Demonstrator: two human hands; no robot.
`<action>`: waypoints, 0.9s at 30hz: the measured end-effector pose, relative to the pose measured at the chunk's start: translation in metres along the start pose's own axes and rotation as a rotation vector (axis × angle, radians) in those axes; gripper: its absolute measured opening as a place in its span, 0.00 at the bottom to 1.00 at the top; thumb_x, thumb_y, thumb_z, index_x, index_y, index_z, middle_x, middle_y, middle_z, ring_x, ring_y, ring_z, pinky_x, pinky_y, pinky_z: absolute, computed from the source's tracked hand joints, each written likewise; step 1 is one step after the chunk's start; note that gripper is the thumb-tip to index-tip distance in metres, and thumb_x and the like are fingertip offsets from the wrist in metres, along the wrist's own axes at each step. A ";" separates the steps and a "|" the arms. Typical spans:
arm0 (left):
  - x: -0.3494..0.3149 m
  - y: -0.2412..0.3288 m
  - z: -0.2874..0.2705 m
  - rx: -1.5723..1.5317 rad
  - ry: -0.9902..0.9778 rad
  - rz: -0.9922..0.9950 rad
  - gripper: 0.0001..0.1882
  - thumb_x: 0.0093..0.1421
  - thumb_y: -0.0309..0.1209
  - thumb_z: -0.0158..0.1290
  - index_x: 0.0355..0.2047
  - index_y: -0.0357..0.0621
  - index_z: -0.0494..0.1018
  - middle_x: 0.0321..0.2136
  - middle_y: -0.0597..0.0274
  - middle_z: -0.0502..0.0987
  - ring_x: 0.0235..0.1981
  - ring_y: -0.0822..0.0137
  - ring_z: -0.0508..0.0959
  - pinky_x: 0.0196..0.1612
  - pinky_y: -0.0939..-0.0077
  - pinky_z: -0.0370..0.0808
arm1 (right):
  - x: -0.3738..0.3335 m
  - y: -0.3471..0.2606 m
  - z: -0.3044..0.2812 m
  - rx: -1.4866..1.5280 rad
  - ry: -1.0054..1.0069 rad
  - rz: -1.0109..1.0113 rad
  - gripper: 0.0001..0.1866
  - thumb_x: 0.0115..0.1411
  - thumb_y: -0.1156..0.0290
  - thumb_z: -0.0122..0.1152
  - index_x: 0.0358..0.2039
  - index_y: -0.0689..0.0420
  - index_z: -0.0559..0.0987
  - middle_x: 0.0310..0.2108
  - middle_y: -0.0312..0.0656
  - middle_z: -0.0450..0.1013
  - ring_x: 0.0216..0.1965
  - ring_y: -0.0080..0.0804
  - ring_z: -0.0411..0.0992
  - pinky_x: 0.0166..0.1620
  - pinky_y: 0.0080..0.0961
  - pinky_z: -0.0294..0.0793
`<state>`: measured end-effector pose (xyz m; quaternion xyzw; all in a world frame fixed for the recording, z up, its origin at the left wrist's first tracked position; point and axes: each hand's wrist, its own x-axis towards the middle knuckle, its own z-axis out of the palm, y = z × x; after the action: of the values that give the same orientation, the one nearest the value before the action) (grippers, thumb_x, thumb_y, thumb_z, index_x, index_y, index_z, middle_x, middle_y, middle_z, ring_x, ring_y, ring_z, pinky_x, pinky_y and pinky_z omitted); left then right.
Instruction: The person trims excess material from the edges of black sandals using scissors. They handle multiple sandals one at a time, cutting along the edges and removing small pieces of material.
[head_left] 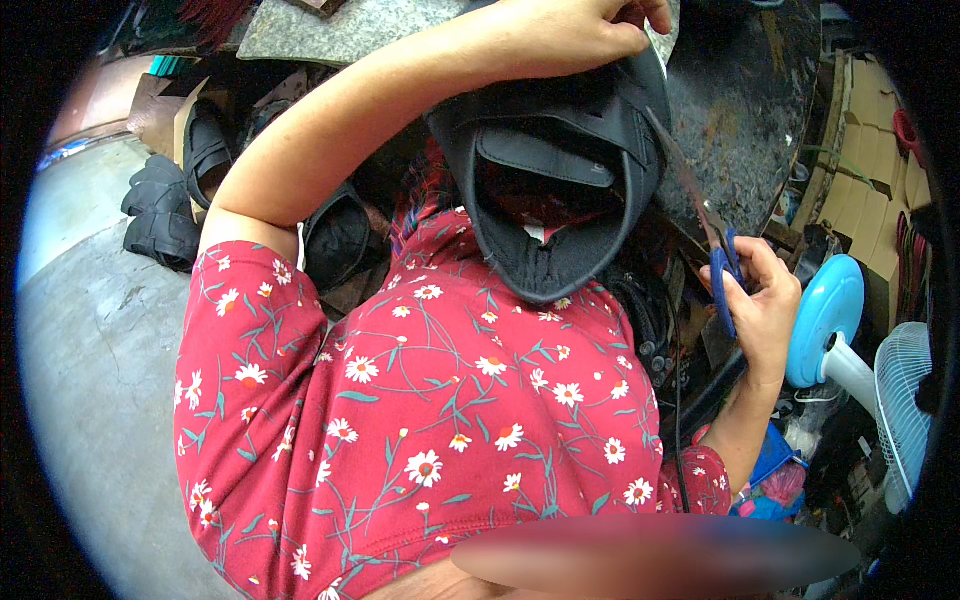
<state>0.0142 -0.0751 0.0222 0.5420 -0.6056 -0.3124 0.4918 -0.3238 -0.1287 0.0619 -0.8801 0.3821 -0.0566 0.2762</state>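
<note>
A black shoe (545, 270) with a strap across its top is tilted in front of my chest, its opening facing me. At the upper edge of the view my left hand (605, 35) is closed, thumb and fingers pinched at the shoe's far end; part of the fingers is out of view. On the right, my right hand (765, 300) grips the blue handles of a pair of scissors (722, 275). Their dark blades point up and away, the tips close beside the shoe's right edge. Whether the tips touch the shoe I cannot tell.
Several black shoes (160, 225) lie on the grey floor (90, 320) at left. A dark, stained work surface (740, 110) lies beyond the shoe, with a grey slab (310, 35) at the top. A blue-and-white fan (825, 320) and cardboard (870, 170) stand right.
</note>
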 end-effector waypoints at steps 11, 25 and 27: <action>-0.003 0.002 -0.002 0.002 0.004 -0.026 0.10 0.59 0.22 0.51 0.41 0.34 0.71 0.31 0.59 0.74 0.35 0.68 0.74 0.42 0.73 0.73 | -0.007 0.005 0.000 -0.019 -0.021 -0.001 0.23 0.40 0.64 0.80 0.38 0.56 0.83 0.28 0.39 0.79 0.26 0.32 0.68 0.34 0.28 0.68; -0.044 0.046 -0.024 0.208 0.092 0.426 0.21 0.59 0.47 0.60 0.40 0.43 0.75 0.39 0.52 0.77 0.40 0.51 0.77 0.44 0.59 0.75 | -0.025 0.026 0.017 0.026 -0.067 0.022 0.17 0.42 0.70 0.76 0.35 0.57 0.82 0.26 0.37 0.78 0.26 0.30 0.71 0.33 0.27 0.71; -0.073 0.056 -0.046 0.334 -0.077 0.543 0.30 0.52 0.55 0.64 0.45 0.46 0.74 0.45 0.52 0.74 0.47 0.49 0.74 0.50 0.55 0.73 | -0.021 0.030 0.016 0.074 -0.096 0.049 0.18 0.42 0.70 0.77 0.36 0.56 0.83 0.26 0.38 0.78 0.25 0.29 0.71 0.33 0.27 0.71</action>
<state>0.0325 0.0144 0.0688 0.4216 -0.7892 -0.0861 0.4382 -0.3528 -0.1239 0.0347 -0.8614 0.3873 -0.0218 0.3279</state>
